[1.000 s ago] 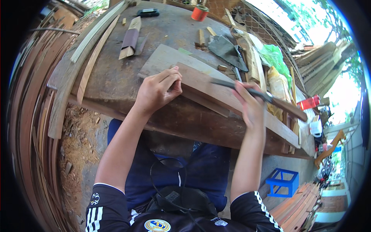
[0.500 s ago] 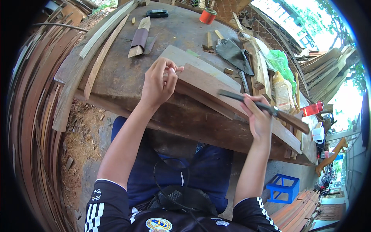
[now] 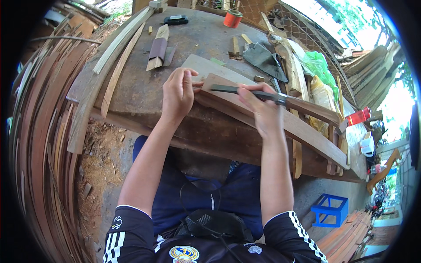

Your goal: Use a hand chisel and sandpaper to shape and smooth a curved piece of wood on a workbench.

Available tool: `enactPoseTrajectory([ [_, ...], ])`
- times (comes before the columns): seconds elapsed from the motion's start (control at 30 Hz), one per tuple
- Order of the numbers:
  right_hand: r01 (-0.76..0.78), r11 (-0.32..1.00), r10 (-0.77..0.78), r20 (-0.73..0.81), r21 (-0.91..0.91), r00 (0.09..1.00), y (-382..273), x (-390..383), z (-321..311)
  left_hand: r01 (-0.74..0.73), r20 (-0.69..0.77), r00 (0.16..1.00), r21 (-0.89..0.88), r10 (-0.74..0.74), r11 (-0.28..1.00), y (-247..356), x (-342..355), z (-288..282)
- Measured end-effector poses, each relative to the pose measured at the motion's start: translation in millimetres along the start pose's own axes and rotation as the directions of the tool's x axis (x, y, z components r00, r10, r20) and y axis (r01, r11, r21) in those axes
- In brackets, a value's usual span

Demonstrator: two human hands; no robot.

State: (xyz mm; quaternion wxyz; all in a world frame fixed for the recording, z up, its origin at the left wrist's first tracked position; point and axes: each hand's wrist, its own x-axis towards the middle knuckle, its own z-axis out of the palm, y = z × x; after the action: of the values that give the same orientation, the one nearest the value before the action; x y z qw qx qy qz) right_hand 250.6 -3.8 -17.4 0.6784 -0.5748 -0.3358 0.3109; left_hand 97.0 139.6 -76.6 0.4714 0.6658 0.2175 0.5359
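My right hand point(image 3: 266, 109) grips a chisel point(image 3: 226, 89) around its dark metal blade, close to the ferrule. Its wooden handle point(image 3: 313, 109) points away to the right. Below the blade, a long timber piece point(image 3: 307, 133) runs along the bench's near edge, its left end close to the chisel tip. Beside that end is my left hand point(image 3: 179, 92), fingers bent and thumb raised. Something small and brown shows at its fingertips, too unclear to name. A flat pale board point(image 3: 197, 65) lies under and behind the timber.
On the workbench point(image 3: 131, 94) are a sandpaper-wrapped block point(image 3: 158, 49), a red can point(image 3: 233, 18), a dark cloth point(image 3: 263, 59) and a green plastic bag point(image 3: 320, 68). Wood strips point(image 3: 120, 72) overhang its left side. A blue stool point(image 3: 330, 211) stands on the floor, lower right.
My right hand has brought the chisel leftward, over the timber's left end. My left hand has turned slightly, with its fingers less curled. The view has shifted a little.
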Motion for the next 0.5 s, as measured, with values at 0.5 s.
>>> enactPoseTrajectory([
  [0.5, 0.011, 1.0, -0.011, -0.008, 0.013, 1.0, -10.3, 3.0, -8.0, -0.06, -0.048, 0.996, 0.167, 0.069, 0.984, -11.3, -0.3, -3.7],
])
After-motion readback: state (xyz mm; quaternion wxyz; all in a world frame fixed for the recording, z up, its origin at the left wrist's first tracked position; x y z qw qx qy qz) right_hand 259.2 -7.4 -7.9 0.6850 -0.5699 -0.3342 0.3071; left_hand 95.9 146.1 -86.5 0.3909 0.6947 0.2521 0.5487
